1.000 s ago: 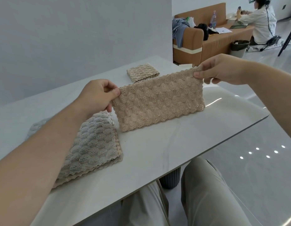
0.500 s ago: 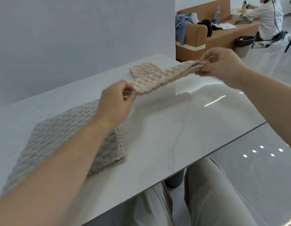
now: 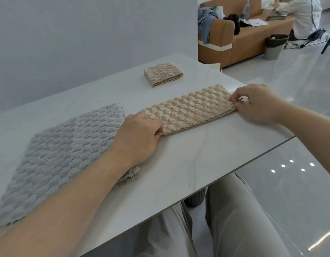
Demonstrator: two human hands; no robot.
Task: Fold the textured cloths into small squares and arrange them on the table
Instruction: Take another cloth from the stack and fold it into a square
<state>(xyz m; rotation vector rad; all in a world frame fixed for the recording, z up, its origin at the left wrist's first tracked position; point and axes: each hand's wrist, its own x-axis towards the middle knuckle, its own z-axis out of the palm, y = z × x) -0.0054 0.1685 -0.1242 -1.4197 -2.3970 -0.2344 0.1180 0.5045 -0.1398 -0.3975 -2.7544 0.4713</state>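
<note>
A beige textured cloth (image 3: pixel 188 109), folded into a long strip, lies flat on the white table (image 3: pixel 179 164). My left hand (image 3: pixel 140 138) pinches its near left end. My right hand (image 3: pixel 256 102) pinches its far right end, where a small white tag sticks out. A small folded beige square (image 3: pixel 163 73) rests farther back on the table. A pile of unfolded grey and beige textured cloths (image 3: pixel 58 153) sits at the left, partly under my left forearm.
The table's right edge runs diagonally close to my right hand. My legs sit beneath the table's near edge. Beyond the table stand a brown sofa (image 3: pixel 240 39), a bin (image 3: pixel 276 46) and a seated person (image 3: pixel 301 17).
Both hands have lowered the beige strip from the air down flat onto the table, with the strip now stretched between them.
</note>
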